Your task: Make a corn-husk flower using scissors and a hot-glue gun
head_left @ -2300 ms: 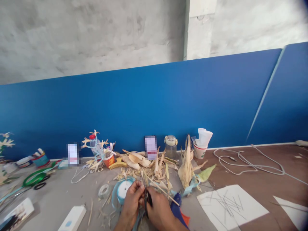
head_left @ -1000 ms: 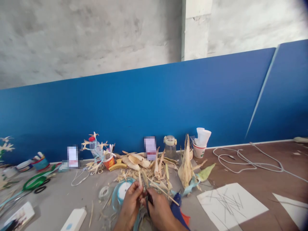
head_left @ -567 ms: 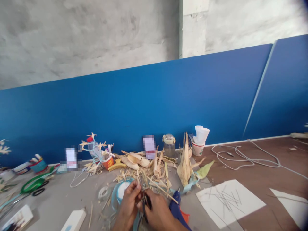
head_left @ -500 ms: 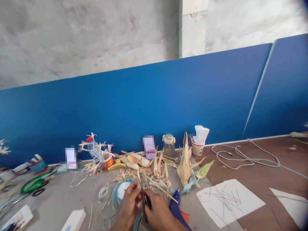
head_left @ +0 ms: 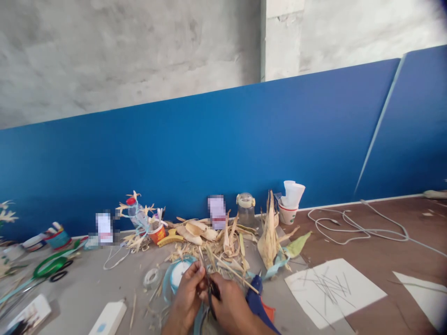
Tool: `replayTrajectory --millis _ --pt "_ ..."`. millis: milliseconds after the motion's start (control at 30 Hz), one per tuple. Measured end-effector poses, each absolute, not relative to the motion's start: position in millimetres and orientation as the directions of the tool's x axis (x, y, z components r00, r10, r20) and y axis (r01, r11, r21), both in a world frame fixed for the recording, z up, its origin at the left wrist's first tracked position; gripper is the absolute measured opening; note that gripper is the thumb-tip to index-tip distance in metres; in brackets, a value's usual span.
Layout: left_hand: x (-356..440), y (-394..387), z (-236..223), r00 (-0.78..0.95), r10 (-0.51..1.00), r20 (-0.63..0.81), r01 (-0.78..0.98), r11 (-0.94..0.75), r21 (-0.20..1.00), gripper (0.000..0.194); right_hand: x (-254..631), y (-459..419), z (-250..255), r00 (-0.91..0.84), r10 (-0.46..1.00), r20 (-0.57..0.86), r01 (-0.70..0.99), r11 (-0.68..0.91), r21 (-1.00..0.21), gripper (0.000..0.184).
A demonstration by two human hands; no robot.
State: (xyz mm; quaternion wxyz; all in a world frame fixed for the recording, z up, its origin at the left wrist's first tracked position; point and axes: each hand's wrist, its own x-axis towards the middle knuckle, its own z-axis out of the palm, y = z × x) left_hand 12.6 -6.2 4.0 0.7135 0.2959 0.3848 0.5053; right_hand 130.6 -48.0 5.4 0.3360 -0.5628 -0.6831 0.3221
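My left hand [head_left: 188, 289] is closed, pinching a small strip of dried corn husk [head_left: 201, 257] that points up from the fingertips. Black-handled scissors [head_left: 211, 293] are gripped in my right hand [head_left: 228, 298], blades pointing away from me beside the strip. Whether the blades touch the husk I cannot tell. Just behind my left hand lies a roll of light blue ribbon [head_left: 177, 274], partly hidden by the hand. A pile of dried husks [head_left: 199, 232] spreads beyond both hands. A blue glue gun [head_left: 256, 298] rests right of my right hand, partly covered by the forearm.
A clear jar [head_left: 246, 209], a paper cup [head_left: 288, 214] and an orange cup [head_left: 157, 232] stand along the blue partition [head_left: 209, 139]. White paper with thin dark sticks [head_left: 335, 293] lies right. Left are a tape roll [head_left: 151, 278], green ribbon [head_left: 52, 264] and a white power strip [head_left: 109, 318].
The husk strip came into sight above my left fingertips and now looks narrower. My right hand keeps the scissors beside it. The camera view has shifted slightly.
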Motion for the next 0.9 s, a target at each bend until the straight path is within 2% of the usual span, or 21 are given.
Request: replayTrajectory --millis 567,900 --pt "12.0 -3.3 5.1 0.195 0.953 -0.233 -0.542 0.302 0.784 0.040 130.4 -44.2 0.0 -0.118 0.984 0.133 0.520 0.176 -0.836 0.020" --pt "11.4 -5.6 9.2 0.181 0.958 -0.223 -0.544 0.287 0.788 0.034 129.7 -43.0 -1.4 -0.110 0.989 0.102 0.543 0.146 -0.827 0.018"
